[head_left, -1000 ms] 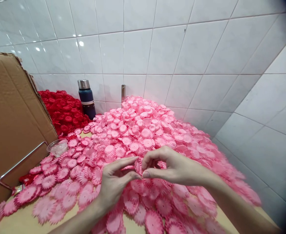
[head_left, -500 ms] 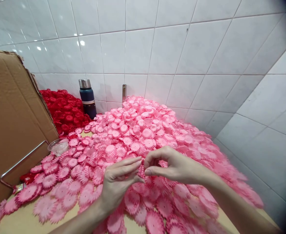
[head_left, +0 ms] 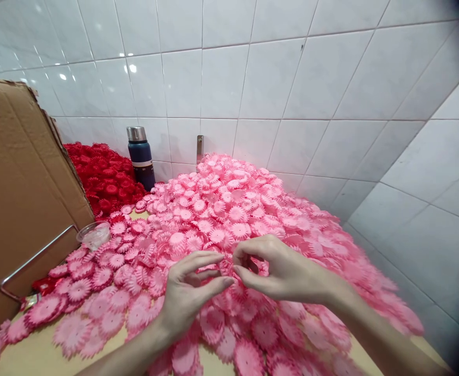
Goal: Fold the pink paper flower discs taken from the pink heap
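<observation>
A big heap of pink pleated flower discs (head_left: 229, 209) covers the table. Just above the heap's near slope, my left hand (head_left: 188, 297) and my right hand (head_left: 287, 271) meet fingertip to fingertip. Between them sits a small pink flower piece (head_left: 226, 265), mostly hidden by the fingers. My right thumb and forefinger pinch it from the right. My left forefinger lies over it and my left thumb under it. Both forearms come in from the bottom edge.
A heap of red flower discs (head_left: 104, 177) lies at the back left beside a dark blue flask (head_left: 140, 156). A cardboard sheet (head_left: 18, 198) stands at the left, with a metal rod (head_left: 33, 258) and a clear plastic cup (head_left: 93, 234) next to it. White tiled walls close the back and right.
My hands have stayed together over the same spot. The fingers have shifted on the pink piece, and my left fingers have spread a little since half a second ago.
</observation>
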A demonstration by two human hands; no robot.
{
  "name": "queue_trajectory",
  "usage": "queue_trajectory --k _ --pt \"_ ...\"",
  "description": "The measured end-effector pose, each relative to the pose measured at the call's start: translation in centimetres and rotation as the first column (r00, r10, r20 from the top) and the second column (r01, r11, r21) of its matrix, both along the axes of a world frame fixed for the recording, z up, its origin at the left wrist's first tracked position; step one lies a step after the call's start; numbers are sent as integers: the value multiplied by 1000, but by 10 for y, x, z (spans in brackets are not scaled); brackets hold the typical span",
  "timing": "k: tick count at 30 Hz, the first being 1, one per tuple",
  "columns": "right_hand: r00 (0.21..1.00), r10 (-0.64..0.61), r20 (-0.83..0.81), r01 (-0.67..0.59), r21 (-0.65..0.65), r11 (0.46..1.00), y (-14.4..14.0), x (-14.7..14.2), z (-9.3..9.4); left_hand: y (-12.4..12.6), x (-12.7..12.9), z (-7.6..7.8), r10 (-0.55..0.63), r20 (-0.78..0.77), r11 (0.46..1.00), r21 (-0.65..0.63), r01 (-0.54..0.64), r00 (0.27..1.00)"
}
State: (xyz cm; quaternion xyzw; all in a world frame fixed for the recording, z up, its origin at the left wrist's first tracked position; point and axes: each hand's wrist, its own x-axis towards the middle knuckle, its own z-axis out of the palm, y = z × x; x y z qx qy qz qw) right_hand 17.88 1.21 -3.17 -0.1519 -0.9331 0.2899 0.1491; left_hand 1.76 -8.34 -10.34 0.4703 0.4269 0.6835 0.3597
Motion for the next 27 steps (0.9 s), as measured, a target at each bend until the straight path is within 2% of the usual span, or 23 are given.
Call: queue_trajectory --k 5,8,12,16,23,27 --pt "995 -80 -61 90 178 980 1 0 -3 1 0 0 -3 13 1000 -29 3 1000" --pt "990 -99 -103 128 329 936 -1 -1 -4 1 -1 -1 -9 29 998 -58 11 1000" --pt "982 -114 -150 179 555 813 -4 -4 -7 1 -2 -2 24 33 991 -133 -20 999" --pt "980 -104 -172 196 704 683 -4 -6 -10 2 -2 0 61 29 977 -209 -53 998" --pt "982 -97 -160 187 826 532 -6 -12 -13 4 -1 6 30 74 958 -287 -7 997" --pt "965 -113 -237 262 860 438 2 -4 -9 3 -3 6 -2 82 955 -297 27 997"
